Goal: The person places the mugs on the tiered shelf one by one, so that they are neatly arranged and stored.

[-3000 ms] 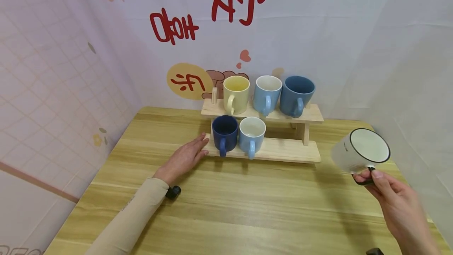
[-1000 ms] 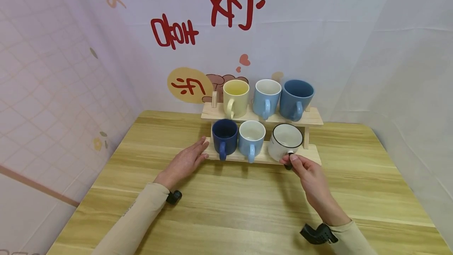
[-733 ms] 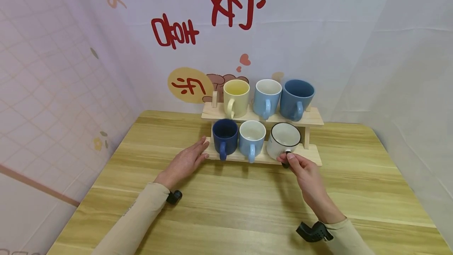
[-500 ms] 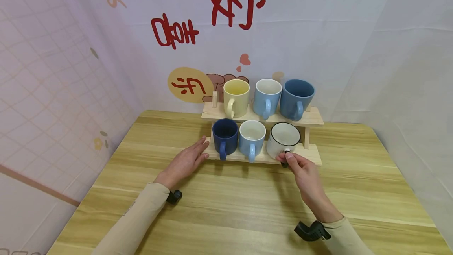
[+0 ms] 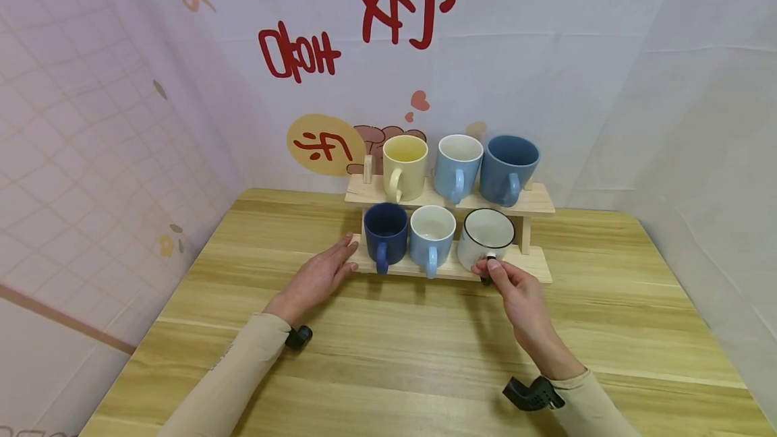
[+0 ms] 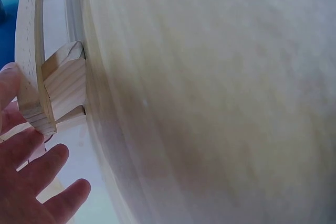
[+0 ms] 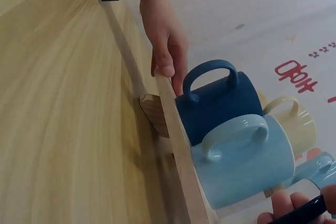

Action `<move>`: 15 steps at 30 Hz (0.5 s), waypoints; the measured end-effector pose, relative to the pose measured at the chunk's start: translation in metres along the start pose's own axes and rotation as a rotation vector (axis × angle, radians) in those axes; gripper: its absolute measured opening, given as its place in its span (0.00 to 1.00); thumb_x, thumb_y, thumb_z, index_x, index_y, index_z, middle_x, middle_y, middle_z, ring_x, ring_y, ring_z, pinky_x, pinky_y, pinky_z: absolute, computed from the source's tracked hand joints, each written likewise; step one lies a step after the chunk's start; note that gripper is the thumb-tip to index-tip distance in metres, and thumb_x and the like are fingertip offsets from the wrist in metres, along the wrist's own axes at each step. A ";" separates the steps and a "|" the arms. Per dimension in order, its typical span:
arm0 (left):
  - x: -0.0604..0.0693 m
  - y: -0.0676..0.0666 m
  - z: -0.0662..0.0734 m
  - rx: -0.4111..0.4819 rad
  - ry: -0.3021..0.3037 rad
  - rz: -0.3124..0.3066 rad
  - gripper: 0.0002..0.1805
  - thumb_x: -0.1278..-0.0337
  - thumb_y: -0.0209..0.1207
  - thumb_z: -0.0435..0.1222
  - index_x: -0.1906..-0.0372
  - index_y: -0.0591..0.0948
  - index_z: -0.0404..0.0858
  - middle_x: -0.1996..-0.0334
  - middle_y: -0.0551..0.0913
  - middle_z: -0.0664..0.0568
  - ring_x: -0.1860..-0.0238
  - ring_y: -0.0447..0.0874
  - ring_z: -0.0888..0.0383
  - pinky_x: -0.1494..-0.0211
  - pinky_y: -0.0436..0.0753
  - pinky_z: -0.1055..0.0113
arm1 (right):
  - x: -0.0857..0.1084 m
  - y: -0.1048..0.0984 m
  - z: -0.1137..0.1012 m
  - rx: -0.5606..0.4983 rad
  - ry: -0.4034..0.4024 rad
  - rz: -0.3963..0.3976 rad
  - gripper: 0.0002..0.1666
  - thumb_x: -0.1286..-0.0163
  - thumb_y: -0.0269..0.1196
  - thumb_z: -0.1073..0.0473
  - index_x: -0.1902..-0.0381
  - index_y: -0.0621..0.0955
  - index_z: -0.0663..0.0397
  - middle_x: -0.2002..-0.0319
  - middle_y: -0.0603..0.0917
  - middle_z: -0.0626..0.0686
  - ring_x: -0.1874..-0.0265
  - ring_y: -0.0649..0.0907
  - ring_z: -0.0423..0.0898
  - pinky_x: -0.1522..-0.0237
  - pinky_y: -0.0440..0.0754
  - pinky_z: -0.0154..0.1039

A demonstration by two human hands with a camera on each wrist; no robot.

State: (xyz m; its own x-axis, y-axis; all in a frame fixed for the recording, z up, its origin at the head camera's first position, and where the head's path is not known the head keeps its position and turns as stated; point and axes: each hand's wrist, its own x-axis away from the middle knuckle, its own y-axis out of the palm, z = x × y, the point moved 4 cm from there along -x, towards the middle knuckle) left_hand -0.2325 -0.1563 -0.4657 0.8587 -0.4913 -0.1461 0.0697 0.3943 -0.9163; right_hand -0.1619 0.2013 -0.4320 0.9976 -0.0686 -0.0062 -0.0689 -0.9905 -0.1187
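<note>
A white mug (image 5: 485, 238) with a black rim stands on the right of the lower tier of a two-tier wooden rack (image 5: 525, 263). My right hand (image 5: 521, 299) pinches its black handle (image 7: 304, 212) between thumb and fingers. At the rack's left end, my left hand (image 5: 315, 282) rests with fingers extended against the lower board; in the left wrist view its fingertips touch the board's end (image 6: 38, 114). Next to the white mug are a light blue mug (image 5: 432, 231) and a dark blue mug (image 5: 386, 231), both with handles facing front.
The upper tier bears a yellow mug (image 5: 405, 167), another light blue mug (image 5: 458, 167) and a steel-blue mug (image 5: 510, 168). The rack stands on a wooden table (image 5: 413, 356) near its back edge. Behind hangs a white printed cloth (image 5: 546, 73).
My right hand has carried the white mug from the table's right side onto the lower tier, then shifted it slightly left toward the light blue mug. The left hand stays at the rack's end.
</note>
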 end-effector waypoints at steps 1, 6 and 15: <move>0.000 0.000 0.000 0.004 0.001 0.001 0.30 0.18 0.50 0.46 0.23 0.69 0.34 0.21 0.60 0.40 0.25 0.67 0.43 0.27 0.72 0.47 | 0.000 0.000 0.000 0.008 -0.002 -0.001 0.28 0.16 0.54 0.51 0.41 0.80 0.75 0.52 0.89 0.53 0.51 0.85 0.35 0.42 0.77 0.26; 0.001 -0.001 -0.002 0.037 -0.013 0.005 0.30 0.19 0.52 0.46 0.23 0.68 0.34 0.21 0.60 0.40 0.25 0.66 0.42 0.27 0.71 0.46 | -0.003 -0.003 0.003 0.048 -0.017 -0.034 0.29 0.17 0.55 0.48 0.43 0.82 0.73 0.52 0.89 0.59 0.50 0.85 0.36 0.42 0.78 0.26; 0.002 -0.003 -0.005 0.068 -0.031 0.003 0.30 0.19 0.52 0.46 0.23 0.68 0.34 0.20 0.58 0.42 0.24 0.65 0.41 0.26 0.69 0.44 | -0.007 -0.008 0.009 0.045 -0.060 -0.119 0.29 0.16 0.54 0.49 0.41 0.80 0.73 0.50 0.89 0.56 0.48 0.84 0.36 0.41 0.77 0.27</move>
State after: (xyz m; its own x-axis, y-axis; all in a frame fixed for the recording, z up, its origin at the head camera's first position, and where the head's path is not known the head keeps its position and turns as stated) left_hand -0.2337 -0.1620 -0.4654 0.8741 -0.4662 -0.1364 0.1005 0.4483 -0.8882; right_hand -0.1679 0.2110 -0.4398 0.9972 0.0576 -0.0485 0.0488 -0.9849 -0.1661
